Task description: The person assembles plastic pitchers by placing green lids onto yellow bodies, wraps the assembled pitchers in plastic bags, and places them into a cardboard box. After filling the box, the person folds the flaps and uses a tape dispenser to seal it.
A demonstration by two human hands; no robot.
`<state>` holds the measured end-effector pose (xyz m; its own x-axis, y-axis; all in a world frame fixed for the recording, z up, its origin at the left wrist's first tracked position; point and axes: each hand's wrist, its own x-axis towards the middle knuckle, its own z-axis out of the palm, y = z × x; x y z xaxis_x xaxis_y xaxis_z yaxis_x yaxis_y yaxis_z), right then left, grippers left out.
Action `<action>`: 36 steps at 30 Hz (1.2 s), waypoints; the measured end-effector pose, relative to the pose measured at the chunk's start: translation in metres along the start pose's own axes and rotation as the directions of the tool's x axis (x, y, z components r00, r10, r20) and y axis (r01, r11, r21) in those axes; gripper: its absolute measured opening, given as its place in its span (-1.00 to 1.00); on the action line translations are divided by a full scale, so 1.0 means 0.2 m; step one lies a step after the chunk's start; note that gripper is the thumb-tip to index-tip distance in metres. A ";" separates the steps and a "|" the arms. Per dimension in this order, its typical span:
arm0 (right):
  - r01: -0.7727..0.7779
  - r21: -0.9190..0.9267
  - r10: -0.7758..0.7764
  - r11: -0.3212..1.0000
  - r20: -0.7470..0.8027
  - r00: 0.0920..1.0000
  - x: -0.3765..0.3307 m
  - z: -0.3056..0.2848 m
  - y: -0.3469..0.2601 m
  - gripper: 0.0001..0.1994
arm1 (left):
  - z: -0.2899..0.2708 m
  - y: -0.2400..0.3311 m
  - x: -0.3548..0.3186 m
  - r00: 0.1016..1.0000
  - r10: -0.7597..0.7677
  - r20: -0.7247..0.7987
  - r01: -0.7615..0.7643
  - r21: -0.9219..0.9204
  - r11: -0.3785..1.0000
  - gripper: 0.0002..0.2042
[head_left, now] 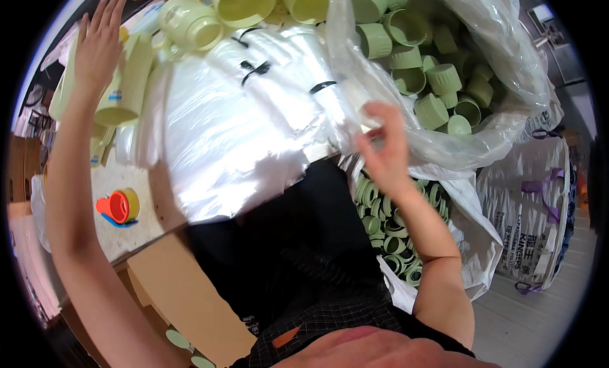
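My left hand reaches up at the far left with its fingers spread, resting against a tall pale-green bottle that stands upside down among others. My right hand is at the middle right, its fingers pinching the edge of a large clear plastic bag filled with several pale-green ribbed caps. A stack of clear plastic bags with black ties lies between the two hands.
Pale-green jars stand at the top. A second bag of green ring caps sits below my right hand. White woven sacks stand at the right. An orange and yellow tape roll lies on the speckled counter. A cardboard piece lies lower left.
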<state>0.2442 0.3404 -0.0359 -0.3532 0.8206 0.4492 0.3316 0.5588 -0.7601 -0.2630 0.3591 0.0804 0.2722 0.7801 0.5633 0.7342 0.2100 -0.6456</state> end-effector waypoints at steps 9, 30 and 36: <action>0.241 -0.726 -0.317 0.644 0.033 0.948 0.68 -0.37 0.66 -0.59 | -0.34 -0.26 -0.29 0.927 -0.021 0.374 -0.023 0.115 0.993 -0.87; 0.105 0.534 -0.216 0.839 0.149 0.965 -0.65 -0.07 -0.34 -0.33 | -1.74 1.10 -1.37 0.229 0.040 0.973 0.192 -0.005 -0.981 -0.76; -0.074 0.788 0.112 0.611 0.007 0.994 -0.75 0.01 -0.40 -0.28 | -1.90 1.09 -1.12 0.299 -0.561 0.772 0.435 -0.633 -0.640 -0.85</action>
<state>0.2687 0.1723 -0.0432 -0.3198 0.8771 0.3583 -0.4605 0.1866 -0.8678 0.0718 0.0062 0.0091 -0.8103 0.5708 0.1324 0.0421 -0.1686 0.9848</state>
